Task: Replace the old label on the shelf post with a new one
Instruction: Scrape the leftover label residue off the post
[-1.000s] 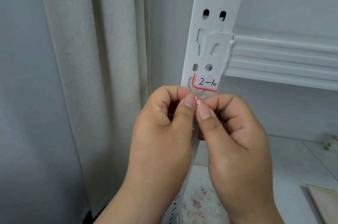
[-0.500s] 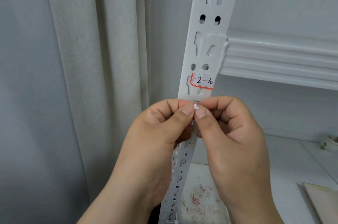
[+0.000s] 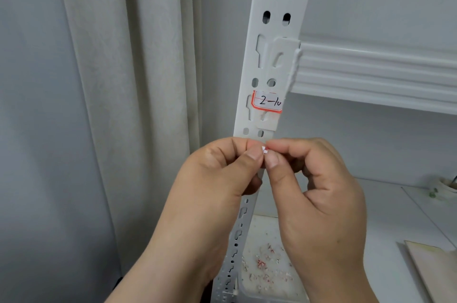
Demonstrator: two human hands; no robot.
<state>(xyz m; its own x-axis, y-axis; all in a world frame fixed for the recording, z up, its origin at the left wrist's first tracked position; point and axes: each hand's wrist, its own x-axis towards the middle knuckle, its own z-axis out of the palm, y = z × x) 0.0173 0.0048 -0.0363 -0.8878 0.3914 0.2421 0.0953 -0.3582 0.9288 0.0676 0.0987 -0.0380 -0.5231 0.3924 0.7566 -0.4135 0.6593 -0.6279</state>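
Observation:
A white perforated shelf post [image 3: 274, 30] rises through the middle of the head view. A label [image 3: 267, 103] with a red border and handwritten "2-1" text sticks to the post just below a shelf bracket. Below the label, my left hand [image 3: 217, 184] and my right hand [image 3: 314, 194] meet in front of the post. Thumb and fingertips of both hands pinch a tiny white-and-red paper scrap [image 3: 264, 149] between them. The post behind the hands is hidden.
A beige curtain [image 3: 128, 80] hangs at the left. A white ribbed shelf beam [image 3: 376, 72] runs right from the post. On the lower shelf [image 3: 385, 218] lie several torn red-and-white label scraps [image 3: 264, 265], a tan board [image 3: 435, 268] at bottom right, and a small white pot [image 3: 447, 185].
Both hands have dropped lower, away from the label, still pinching the small scrap. The post below the label now shows two more holes.

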